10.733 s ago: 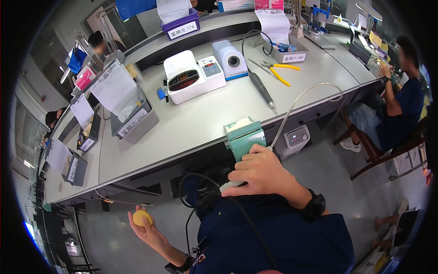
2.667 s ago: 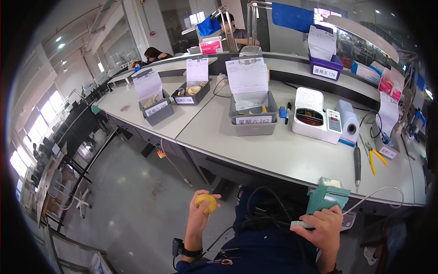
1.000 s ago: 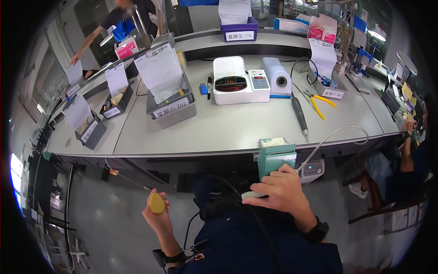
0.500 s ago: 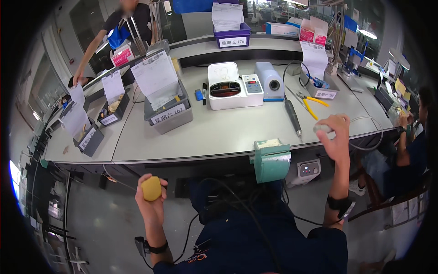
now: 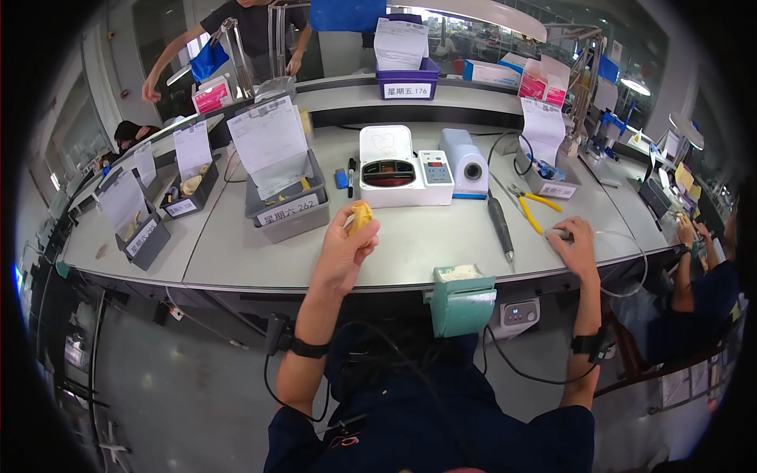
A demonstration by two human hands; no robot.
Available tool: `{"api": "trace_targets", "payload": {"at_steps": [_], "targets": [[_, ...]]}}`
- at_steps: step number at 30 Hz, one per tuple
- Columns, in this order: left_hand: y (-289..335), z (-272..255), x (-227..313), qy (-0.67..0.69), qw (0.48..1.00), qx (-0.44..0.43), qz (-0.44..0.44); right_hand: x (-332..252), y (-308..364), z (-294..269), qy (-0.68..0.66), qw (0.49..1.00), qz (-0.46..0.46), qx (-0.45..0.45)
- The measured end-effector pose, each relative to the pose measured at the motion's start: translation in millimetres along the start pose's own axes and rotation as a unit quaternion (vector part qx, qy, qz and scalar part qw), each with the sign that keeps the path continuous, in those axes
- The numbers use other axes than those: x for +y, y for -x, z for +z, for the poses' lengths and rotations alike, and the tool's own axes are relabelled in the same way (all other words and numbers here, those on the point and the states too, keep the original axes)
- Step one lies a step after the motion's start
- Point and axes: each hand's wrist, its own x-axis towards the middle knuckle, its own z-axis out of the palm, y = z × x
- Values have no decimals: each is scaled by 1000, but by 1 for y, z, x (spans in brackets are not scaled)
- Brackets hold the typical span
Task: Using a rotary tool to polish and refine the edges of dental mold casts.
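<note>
Hands (image 5: pixel 344 252) (image 5: pixel 576 248), two; yellow piece (image 5: pixel 360 215), one

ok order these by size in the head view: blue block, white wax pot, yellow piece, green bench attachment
White wax pot
Green bench attachment
Yellow piece, partly covered by the left hand
Blue block

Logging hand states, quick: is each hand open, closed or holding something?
Left hand: closed, holding the yellow piece.
Right hand: fingers curved at the grey hose handle; whether it grips cannot be told.
</note>
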Motion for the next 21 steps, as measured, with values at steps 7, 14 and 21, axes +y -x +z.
{"api": "trace_targets", "payload": {"at_steps": [7,14,21], "targets": [[-29,37,-37,64,995,55,-45,-79,-20,3,-158,965,186,-92],[-40,54,-71,-48,995,82,-1,-119,-35,42,48,966,142,-209],[-28,75,-66,77,991,99,-47,-98,-19,45,-464,838,259,-125]]}}
